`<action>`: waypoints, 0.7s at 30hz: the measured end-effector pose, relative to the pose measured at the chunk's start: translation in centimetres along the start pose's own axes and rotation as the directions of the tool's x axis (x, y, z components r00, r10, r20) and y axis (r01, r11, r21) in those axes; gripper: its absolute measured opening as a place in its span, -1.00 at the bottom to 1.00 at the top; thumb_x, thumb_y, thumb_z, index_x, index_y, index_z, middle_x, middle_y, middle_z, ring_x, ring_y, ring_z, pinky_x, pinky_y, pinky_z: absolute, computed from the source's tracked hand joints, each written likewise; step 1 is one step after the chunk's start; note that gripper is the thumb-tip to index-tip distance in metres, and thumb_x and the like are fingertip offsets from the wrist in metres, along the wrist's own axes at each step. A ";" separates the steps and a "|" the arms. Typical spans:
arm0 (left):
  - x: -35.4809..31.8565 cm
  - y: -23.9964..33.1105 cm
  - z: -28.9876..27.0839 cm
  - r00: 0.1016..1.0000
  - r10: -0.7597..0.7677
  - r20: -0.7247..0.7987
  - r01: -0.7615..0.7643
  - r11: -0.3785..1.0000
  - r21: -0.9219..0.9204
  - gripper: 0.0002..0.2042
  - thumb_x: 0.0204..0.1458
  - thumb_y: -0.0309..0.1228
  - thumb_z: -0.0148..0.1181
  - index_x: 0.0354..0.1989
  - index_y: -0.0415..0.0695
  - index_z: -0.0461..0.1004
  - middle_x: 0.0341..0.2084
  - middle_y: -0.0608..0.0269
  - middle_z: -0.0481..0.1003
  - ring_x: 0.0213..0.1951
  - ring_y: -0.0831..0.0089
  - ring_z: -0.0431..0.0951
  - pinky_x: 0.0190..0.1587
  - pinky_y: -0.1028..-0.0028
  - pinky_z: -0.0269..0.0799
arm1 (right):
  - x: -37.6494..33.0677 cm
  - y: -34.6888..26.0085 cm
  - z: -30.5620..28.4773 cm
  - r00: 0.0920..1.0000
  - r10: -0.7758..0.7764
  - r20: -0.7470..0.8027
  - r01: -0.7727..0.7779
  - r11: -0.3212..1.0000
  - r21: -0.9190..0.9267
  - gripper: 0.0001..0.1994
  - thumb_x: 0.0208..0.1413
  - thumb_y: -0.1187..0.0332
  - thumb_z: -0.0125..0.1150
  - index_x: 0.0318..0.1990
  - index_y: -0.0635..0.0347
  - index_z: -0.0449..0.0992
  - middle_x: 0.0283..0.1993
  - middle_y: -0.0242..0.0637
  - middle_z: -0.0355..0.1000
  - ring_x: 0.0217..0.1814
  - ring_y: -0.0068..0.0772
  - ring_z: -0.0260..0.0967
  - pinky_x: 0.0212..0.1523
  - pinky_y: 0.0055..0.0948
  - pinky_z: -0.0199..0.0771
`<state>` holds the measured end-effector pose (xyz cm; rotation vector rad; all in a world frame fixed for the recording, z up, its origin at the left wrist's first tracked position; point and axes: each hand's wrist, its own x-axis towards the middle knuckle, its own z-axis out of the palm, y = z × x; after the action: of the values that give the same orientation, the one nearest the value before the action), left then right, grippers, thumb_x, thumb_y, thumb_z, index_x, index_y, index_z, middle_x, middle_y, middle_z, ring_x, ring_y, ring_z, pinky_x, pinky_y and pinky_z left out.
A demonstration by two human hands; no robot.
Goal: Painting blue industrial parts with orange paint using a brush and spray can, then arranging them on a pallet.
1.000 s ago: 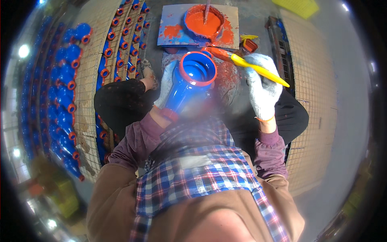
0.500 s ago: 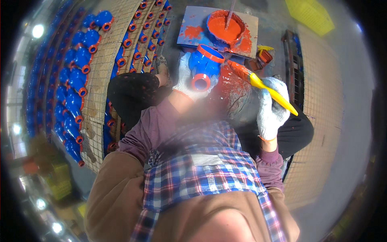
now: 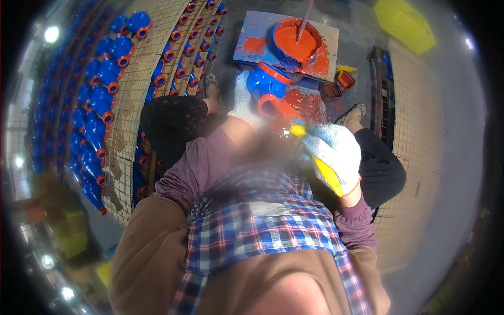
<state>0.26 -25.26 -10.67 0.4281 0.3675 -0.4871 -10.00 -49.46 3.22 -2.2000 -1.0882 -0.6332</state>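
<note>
My left hand (image 3: 242, 100), in a white glove, holds a blue pipe fitting (image 3: 268, 86) with orange-painted rims, tilted so one round opening faces me. My right hand (image 3: 335, 152), also gloved, grips a yellow-handled paintbrush (image 3: 317, 160). Its bristle end reaches toward the lower orange rim of the fitting; the tip is blurred. Just beyond the fitting an orange paint tub (image 3: 296, 38) with a stir stick in it sits on a paint-smeared board (image 3: 252, 44).
Rows of blue fittings with orange rims (image 3: 105, 79) lie on wire racks (image 3: 131, 110) to my left. A small orange-stained container (image 3: 344, 81) sits right of the board. A yellow crate (image 3: 404, 23) is at far right. A wire mesh panel (image 3: 420, 157) lies to my right.
The blue fitting has turned and dropped lower in my left hand. My right hand swung the brush in from the right, so its tip now meets the fitting's orange rim.
</note>
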 end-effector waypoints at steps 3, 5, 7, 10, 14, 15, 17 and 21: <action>0.2 0.2 0.3 0.986 0.114 -0.117 -0.110 0.993 0.046 -0.45 0.24 0.26 -0.21 0.09 0.11 0.42 -0.09 0.17 0.54 -0.14 0.14 0.58 -0.07 0.09 0.58 | -1.2 -0.6 -0.2 0.995 0.101 0.015 -0.102 0.991 0.081 -0.66 -0.19 0.52 0.42 -0.14 0.14 0.68 -0.11 -0.15 0.61 -0.13 -0.04 0.57 -0.07 -0.20 0.54; 0.6 0.7 0.1 0.995 0.022 0.092 -0.020 1.000 -0.018 -0.46 0.22 0.26 -0.18 0.05 0.11 0.42 -0.10 0.14 0.54 -0.16 0.14 0.58 -0.08 0.09 0.58 | -1.5 -0.9 -0.3 0.990 0.139 0.013 -0.140 0.984 0.113 -0.66 -0.19 0.54 0.42 -0.15 0.16 0.68 -0.13 -0.14 0.61 -0.13 -0.03 0.58 -0.06 -0.20 0.55; 1.0 1.4 -0.1 1.000 -0.012 0.025 0.017 0.983 -0.185 -0.47 0.16 0.28 -0.08 -0.01 0.11 0.43 -0.16 0.11 0.54 -0.26 0.15 0.59 -0.22 0.14 0.63 | -1.3 -0.9 -0.4 0.985 0.155 -0.080 -0.151 0.987 0.054 -0.69 -0.17 0.50 0.42 -0.17 0.09 0.67 -0.20 -0.14 0.61 -0.20 -0.06 0.57 -0.15 -0.20 0.56; 0.9 2.8 0.3 0.986 0.120 -0.116 -0.131 0.987 -0.089 -0.45 0.12 0.32 0.02 -0.01 0.13 0.44 -0.26 0.15 0.57 -0.38 0.18 0.61 -0.42 0.20 0.64 | -0.3 0.4 -1.0 0.947 0.202 -0.250 -0.196 0.979 0.048 -0.79 -0.09 0.48 0.39 -0.23 0.15 0.64 -0.20 -0.16 0.62 -0.14 -0.02 0.58 -0.06 -0.14 0.58; -0.5 7.0 2.1 0.958 0.286 0.036 -0.287 0.956 0.066 -0.45 0.19 0.29 0.04 0.07 0.11 0.46 -0.22 0.20 0.62 -0.36 0.20 0.64 -0.41 0.19 0.64 | 0.7 3.2 -1.1 0.893 0.292 -0.341 -0.279 0.956 0.087 -0.80 0.09 0.47 0.34 -0.11 0.23 0.62 -0.10 -0.14 0.59 0.00 -0.05 0.52 0.14 -0.14 0.48; -0.9 8.2 2.5 0.932 0.341 0.119 -0.354 0.928 0.114 -0.45 0.21 0.27 0.03 0.08 0.09 0.46 -0.23 0.19 0.62 -0.37 0.20 0.64 -0.40 0.20 0.64 | 0.9 4.0 -1.0 0.884 0.312 -0.347 -0.298 0.950 0.096 -0.79 0.09 0.49 0.33 -0.09 0.24 0.62 -0.08 -0.13 0.58 0.02 -0.06 0.51 0.16 -0.14 0.46; -1.4 11.6 3.0 0.901 0.433 0.025 -0.427 0.878 0.217 -0.47 0.22 0.24 0.04 0.09 0.08 0.46 -0.25 0.20 0.63 -0.39 0.22 0.64 -0.40 0.22 0.64 | 1.2 5.3 -0.4 0.838 0.412 -0.357 -0.365 0.911 0.195 -0.78 0.11 0.53 0.31 -0.07 0.25 0.61 -0.05 -0.13 0.57 0.04 -0.06 0.49 0.18 -0.16 0.44; -1.6 19.3 3.3 0.807 0.590 0.015 -0.532 0.716 0.452 -0.59 0.26 0.07 0.12 0.07 0.05 0.49 -0.25 0.25 0.63 -0.37 0.33 0.64 -0.37 0.29 0.64 | 1.9 7.2 0.9 0.781 0.508 -0.363 -0.453 0.861 0.229 -0.78 0.14 0.55 0.28 -0.05 0.27 0.61 -0.04 -0.12 0.55 0.06 -0.09 0.48 0.17 -0.21 0.43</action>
<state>9.72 -10.84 -1.30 0.9841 0.2295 0.0765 -2.87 -51.33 1.69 -1.9869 -0.3093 -0.7217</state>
